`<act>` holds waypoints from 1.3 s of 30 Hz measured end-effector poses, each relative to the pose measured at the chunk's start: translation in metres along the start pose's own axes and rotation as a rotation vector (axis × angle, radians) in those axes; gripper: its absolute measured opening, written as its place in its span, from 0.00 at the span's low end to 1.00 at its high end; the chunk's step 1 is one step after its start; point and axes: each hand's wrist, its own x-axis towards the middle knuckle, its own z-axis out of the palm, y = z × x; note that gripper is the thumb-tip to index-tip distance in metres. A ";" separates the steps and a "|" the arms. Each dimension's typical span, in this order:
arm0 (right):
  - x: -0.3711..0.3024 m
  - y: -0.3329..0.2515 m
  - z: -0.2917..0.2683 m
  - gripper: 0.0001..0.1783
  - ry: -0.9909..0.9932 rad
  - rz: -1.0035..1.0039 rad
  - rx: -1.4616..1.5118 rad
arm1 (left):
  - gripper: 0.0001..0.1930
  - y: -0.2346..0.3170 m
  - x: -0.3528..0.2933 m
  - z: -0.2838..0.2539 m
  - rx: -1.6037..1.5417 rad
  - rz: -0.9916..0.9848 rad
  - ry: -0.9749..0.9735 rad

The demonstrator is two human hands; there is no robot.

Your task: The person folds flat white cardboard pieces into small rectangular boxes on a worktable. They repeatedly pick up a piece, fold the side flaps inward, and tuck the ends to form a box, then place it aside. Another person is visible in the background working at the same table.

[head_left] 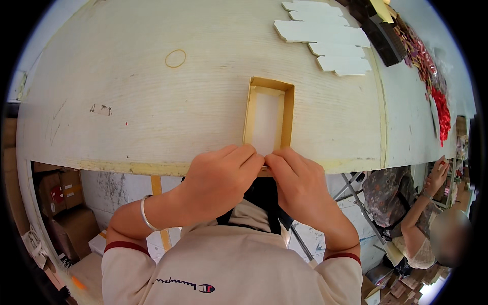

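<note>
A shallow rectangular box [287, 114] with gold walls and a pale inside lies on the table, its long side pointing away from me. Its near end reaches the table's front edge, where both hands close on it. My left hand [223, 175] has its fingers curled at the near left corner. At the near right corner, my right hand [299, 178] pinches the same box, thumb and fingers pressed together. The two hands almost meet, so the box's near wall is mostly hidden behind the fingers.
Flat white card pieces [325, 30] overlap at the far right, near a dark box-shaped object [385, 40]. A yellow rubber band [175, 58] lies far left. Red items [441, 117] are heaped at the right. Another person's hand [436, 175] is there too. Cardboard boxes [71, 190] stand below left.
</note>
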 end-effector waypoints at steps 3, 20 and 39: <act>0.003 -0.006 -0.009 0.12 -0.156 0.103 0.010 | 0.06 0.004 0.007 -0.011 0.008 -0.056 -0.170; 0.001 0.005 -0.024 0.21 -0.060 0.089 0.027 | 0.33 -0.075 0.042 -0.045 -0.057 0.099 -0.160; -0.002 0.045 -0.036 0.41 -0.157 0.044 0.130 | 0.34 -0.068 0.043 -0.055 -0.388 -0.103 -0.515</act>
